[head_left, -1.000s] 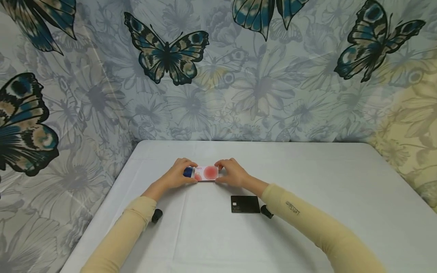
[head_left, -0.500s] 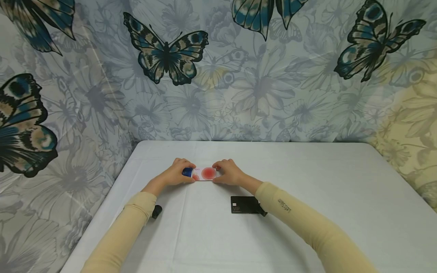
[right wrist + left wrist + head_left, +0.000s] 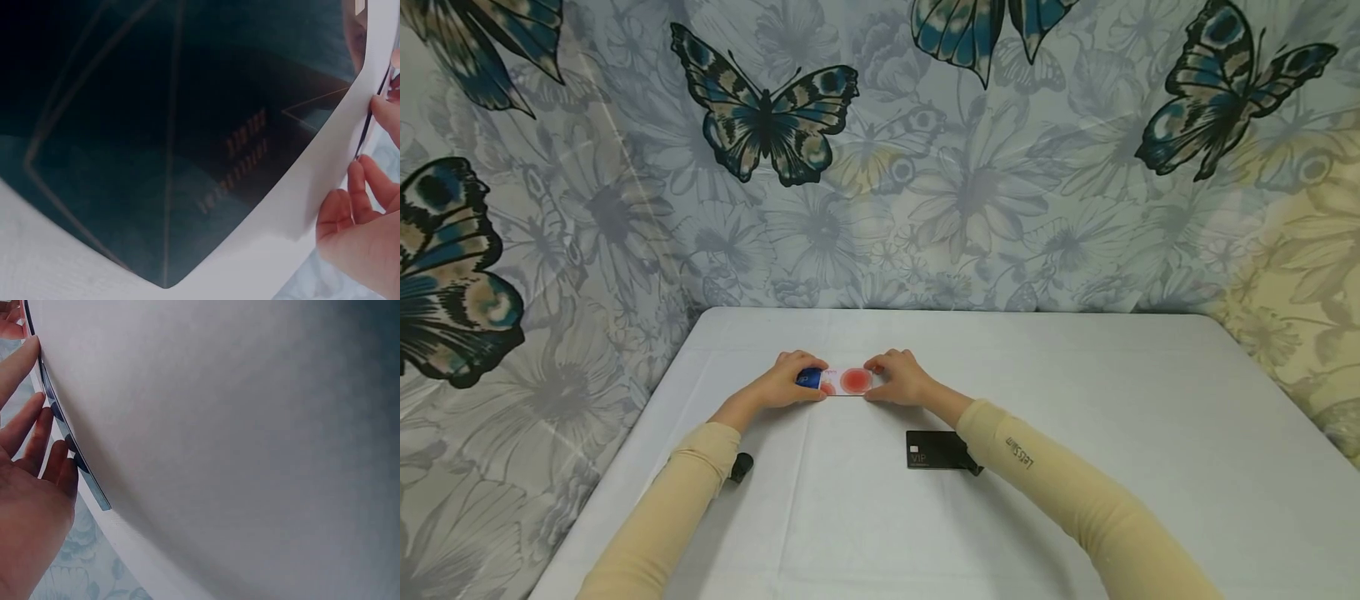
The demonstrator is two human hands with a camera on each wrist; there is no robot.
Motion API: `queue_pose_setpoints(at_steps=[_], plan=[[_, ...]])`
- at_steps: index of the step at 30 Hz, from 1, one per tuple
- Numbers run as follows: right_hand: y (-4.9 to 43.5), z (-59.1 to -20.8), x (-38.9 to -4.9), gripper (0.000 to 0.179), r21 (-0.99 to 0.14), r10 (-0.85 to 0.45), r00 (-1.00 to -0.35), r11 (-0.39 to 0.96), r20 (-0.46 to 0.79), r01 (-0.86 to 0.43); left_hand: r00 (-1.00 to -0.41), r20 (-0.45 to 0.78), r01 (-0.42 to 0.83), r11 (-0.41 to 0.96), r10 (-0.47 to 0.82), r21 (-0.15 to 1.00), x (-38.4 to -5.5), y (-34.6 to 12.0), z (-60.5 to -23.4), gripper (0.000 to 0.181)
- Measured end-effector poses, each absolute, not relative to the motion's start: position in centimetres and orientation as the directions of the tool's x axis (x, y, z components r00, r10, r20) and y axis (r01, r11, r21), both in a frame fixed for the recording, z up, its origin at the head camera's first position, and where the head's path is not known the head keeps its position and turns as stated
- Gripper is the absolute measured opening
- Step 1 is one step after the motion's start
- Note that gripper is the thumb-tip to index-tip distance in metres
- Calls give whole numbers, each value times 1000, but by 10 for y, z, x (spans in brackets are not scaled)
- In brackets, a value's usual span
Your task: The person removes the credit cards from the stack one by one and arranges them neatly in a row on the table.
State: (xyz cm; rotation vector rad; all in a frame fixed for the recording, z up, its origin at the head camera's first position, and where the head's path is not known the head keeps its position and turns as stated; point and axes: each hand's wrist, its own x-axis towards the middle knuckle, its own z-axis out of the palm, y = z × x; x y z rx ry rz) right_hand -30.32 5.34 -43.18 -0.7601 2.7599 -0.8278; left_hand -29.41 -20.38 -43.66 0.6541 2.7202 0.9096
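Both hands hold a thin, flat card (image 3: 855, 382), white and pink with a red disc, just above or on the table. A dark blue part (image 3: 808, 377) shows at its left end; whether it is a separate card I cannot tell. My left hand (image 3: 788, 382) pinches the left end between thumb and fingers. At the right end, my right hand (image 3: 904, 380) pinches likewise. In the left wrist view the card's narrow edge (image 3: 65, 434) runs along the fingers. A black card (image 3: 934, 451) marked VIP lies nearer me, its right end partly covered by the right wrist.
A white-covered table (image 3: 1075, 400) spreads under everything. Behind it and at the left hangs flowered cloth with butterflies (image 3: 765, 125). Small dark devices sit at the left wrist (image 3: 742, 467) and right wrist (image 3: 976, 469). The black card (image 3: 156, 144) looms large in the right wrist view.
Both hands and the pink-and-white card have shifted slightly left. The right forearm has come left too, and its wrist now overlaps the black card's right end. Both pinches persist.
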Motion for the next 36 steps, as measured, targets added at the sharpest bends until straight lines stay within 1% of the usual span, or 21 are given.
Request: queue_pose_setpoints(at_steps=[7,19,27,31,36], plan=[[54,-434,-303,48,-564,-493,-870,723,-16,-400,-883,-39,351,711,468,609,-294,-204,-437,49],[56,-436,-304,49,-573,-490,-872,712,10,-407,-889,-30,346,713,457,610,-294,-202,-434,49],[58,-438,-303,51,-568,-508,-861,705,13,-425,-896,-14,351,728,443,590,-288,-200,-437,56],[63,-436,-300,52,-586,-519,-854,681,35,-438,-908,15,343,719,420,604,-284,-195,-436,58],[72,-433,-293,51,-649,-522,-851,627,60,-431,-911,48,345,693,411,633,-275,-186,-433,57]])
